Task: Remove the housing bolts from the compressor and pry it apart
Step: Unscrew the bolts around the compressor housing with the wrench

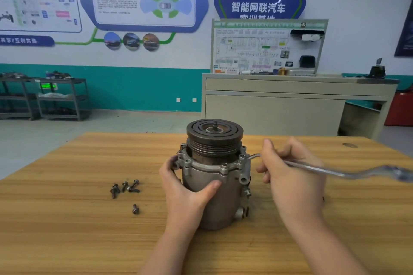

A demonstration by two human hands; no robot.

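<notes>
Evidently the bolt stage looks done: five loose bolts (125,187) lie on the counter (67,219) left of the upright compressor (212,176), just apart from it. The left hand (185,187) wraps its fingers round the body, while the right hand (288,169) pinches a pry bar (324,171) whose tip meets the flange seam (blurred). Splitting the housing seemingly remains.

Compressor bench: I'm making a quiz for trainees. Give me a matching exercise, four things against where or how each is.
Things:
1. compressor
2. bolts
3. left hand
4. right hand

States:
A. holds a metal tool at the flange
B. loose on the table, left of the housing
C. grips the housing
D. stands upright, pulley on top

Pairs: 1-D, 2-B, 3-C, 4-A
</notes>
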